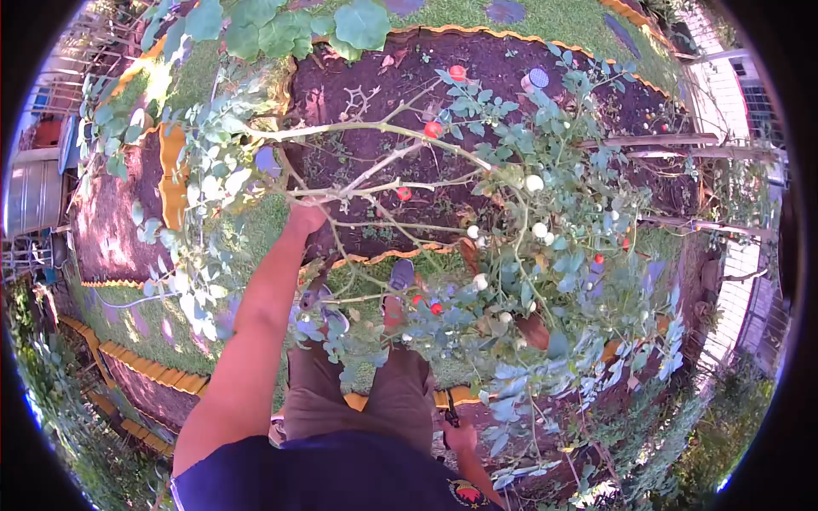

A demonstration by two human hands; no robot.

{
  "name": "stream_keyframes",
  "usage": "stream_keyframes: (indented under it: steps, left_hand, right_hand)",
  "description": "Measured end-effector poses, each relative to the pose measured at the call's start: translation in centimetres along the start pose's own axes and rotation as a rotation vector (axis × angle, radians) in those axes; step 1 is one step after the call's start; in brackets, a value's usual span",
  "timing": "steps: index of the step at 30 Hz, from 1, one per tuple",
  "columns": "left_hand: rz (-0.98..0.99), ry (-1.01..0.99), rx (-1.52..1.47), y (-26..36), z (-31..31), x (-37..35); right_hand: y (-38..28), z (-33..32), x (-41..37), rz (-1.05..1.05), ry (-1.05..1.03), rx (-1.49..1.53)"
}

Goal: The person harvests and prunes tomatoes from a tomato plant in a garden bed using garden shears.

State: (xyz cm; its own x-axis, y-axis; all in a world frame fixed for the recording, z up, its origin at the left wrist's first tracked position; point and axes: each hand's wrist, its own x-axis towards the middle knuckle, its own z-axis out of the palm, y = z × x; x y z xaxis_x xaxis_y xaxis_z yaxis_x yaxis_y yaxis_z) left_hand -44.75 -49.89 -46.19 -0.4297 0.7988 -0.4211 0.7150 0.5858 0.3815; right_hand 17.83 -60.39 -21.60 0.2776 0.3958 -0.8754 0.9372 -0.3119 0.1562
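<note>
Tomatoes (433, 129) hang on the branching vine (383, 128) — most of its leaves at the right, over the soil bed (341, 77). Edging (173, 170) borders the bed; grass (443, 51) lies beyond its far side — stones (505, 10) set in it.

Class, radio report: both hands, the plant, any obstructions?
Left hand gripping bare stem. Right hand low, holding dark tool. Red tomatoes showing. Leafy branches crowding right side.

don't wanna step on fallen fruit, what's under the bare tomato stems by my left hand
Dark soil, the bed's wavy yellow edging, and grass beyond it. Your left hand and the bare stems hide strips of ground; fruit there can't be ruled out.
</note>
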Motion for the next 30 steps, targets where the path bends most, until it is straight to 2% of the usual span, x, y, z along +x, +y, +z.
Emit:
stream_keyframes:
  steps: [1,3,5,6,7,9,11,13,16,17,18,21,22,28,30]
  left_hand:
    - [0.143,0.021,0.031,0.2,0.1,0.8]
    - [0.069,-0.162,0.005,1.8,-0.6,3.7]
    - [0.061,-0.105,-0.334,-1.6,4.9,7.4]
    - [0.035,-0.042,-0.313,1.6,3.0,7.3]
    - [0.164,0.096,-0.219,3.3,3.1,7.8]
    - [0.167,0.032,-0.312,5.1,3.8,10.1]
    - [0.118,0.090,-0.427,7.5,4.7,11.9]
    - [0.174,0.139,-0.531,8.1,6.7,14.8]
    - [0.199,0.208,-0.447,9.0,8.1,18.5]
    - [0.189,0.162,-0.414,9.1,8.3,19.3]
    - [0.179,0.116,-0.381,9.3,8.3,19.9]
    - [0.244,0.080,-0.353,11.3,6.3,19.4]
    - [0.281,0.085,-0.356,12.7,4.5,18.4]
    - [0.218,-0.102,-0.771,12.6,4.5,18.9]
    - [0.187,-0.117,-0.700,12.1,5.0,19.3]
  right_hand:
    - [0.6,1.2,0.3,0.014,-0.008,-0.010]
    - [1.0,3.6,1.1,0.050,-0.010,0.033]
    - [1.2,6.2,0.4,0.112,-0.010,0.120]
    - [2.1,8.4,0.4,0.152,0.002,0.123]
    - [2.5,10.7,0.6,0.191,0.012,0.127]
    - [2.3,13.6,0.0,0.214,0.001,0.184]
    - [2.8,16.9,-0.5,0.281,-0.035,0.210]
    - [1.5,17.5,-1.1,0.294,-0.121,0.211]
    - [1.1,19.7,-0.9,0.223,-0.148,0.268]
    - [1.5,20.8,-0.5,0.187,-0.137,0.297]
    - [0.8,20.8,-0.6,0.189,-0.085,0.280]
    - [-3.6,17.1,-1.3,0.399,-0.256,0.735]
    - [-2.1,18.4,0.2,0.219,-0.114,0.312]
    - [-3.2,17.0,1.3,0.216,-0.079,0.422]
    - [-2.8,17.7,2.0,0.220,-0.072,0.355]
